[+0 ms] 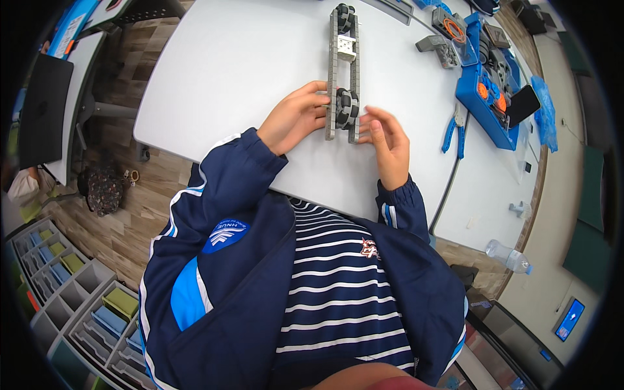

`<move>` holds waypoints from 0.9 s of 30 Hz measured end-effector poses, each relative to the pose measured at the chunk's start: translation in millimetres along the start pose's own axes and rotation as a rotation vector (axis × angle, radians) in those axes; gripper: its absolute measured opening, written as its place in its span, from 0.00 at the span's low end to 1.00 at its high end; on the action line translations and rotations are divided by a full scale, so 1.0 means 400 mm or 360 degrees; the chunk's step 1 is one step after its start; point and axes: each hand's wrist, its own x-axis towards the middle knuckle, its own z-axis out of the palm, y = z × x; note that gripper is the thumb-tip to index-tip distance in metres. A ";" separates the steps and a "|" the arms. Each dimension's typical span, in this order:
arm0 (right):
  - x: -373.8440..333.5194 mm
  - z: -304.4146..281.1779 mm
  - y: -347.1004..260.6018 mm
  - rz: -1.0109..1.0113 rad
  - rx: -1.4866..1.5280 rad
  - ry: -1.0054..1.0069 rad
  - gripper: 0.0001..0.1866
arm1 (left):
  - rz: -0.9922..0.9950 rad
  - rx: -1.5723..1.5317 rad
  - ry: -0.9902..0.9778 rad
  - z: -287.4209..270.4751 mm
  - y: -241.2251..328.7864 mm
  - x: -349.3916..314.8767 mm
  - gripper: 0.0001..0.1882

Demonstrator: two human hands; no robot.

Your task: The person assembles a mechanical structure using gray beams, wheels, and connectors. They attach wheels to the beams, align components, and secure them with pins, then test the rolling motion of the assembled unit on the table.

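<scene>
A long, narrow frame (332, 75) of two grey beams lies lengthwise on the white table in front of me. It carries a black-and-grey roller wheel (346, 107) at its near end and another black wheel (345, 18) at its far end. A pale block (346, 48) sits between the beams. My left hand (294, 116) is on the near part of the left beam, fingers curled against it and fingertips partly hidden by it. Just off the right beam is my right hand (388, 146), open, its fingers apart and holding nothing.
Blue-handled pliers (455, 133) lie to the right, near an open blue box (484, 107) full of parts. Grey pieces (439, 50) and a blue plastic bag (545, 114) are beside it. A clear bottle (509, 257) lies near the table's right edge. Trays (81, 292) stand lower left.
</scene>
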 end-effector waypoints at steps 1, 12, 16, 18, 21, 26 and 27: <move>-0.004 0.008 -0.006 -0.0223 -0.0119 -0.0004 0.22 | -0.0027 -0.0043 -0.0039 -0.003 -0.002 0.001 0.21; -0.046 0.071 0.000 -0.0803 -0.0659 -0.0039 0.45 | -0.0026 0.0019 -0.0076 -0.012 -0.020 -0.010 0.15; -0.059 0.074 0.013 -0.0414 -0.0375 -0.0107 0.42 | -0.0103 0.0095 -0.0033 -0.009 -0.011 -0.013 0.17; -0.061 0.072 0.014 -0.0412 -0.0283 -0.0093 0.39 | -0.0073 0.0309 -0.0033 0.002 -0.007 -0.019 0.18; -0.061 0.072 0.010 -0.0488 -0.0278 -0.0008 0.34 | -0.0139 0.0779 0.0047 0.016 0.020 -0.033 0.24; -0.057 0.084 0.004 -0.0615 -0.0477 0.0066 0.33 | -0.0328 0.0918 -0.0041 0.025 0.076 -0.052 0.30; -0.055 0.087 0.003 -0.0612 -0.0503 0.0091 0.32 | -0.0349 0.0834 -0.0059 0.024 0.082 -0.054 0.30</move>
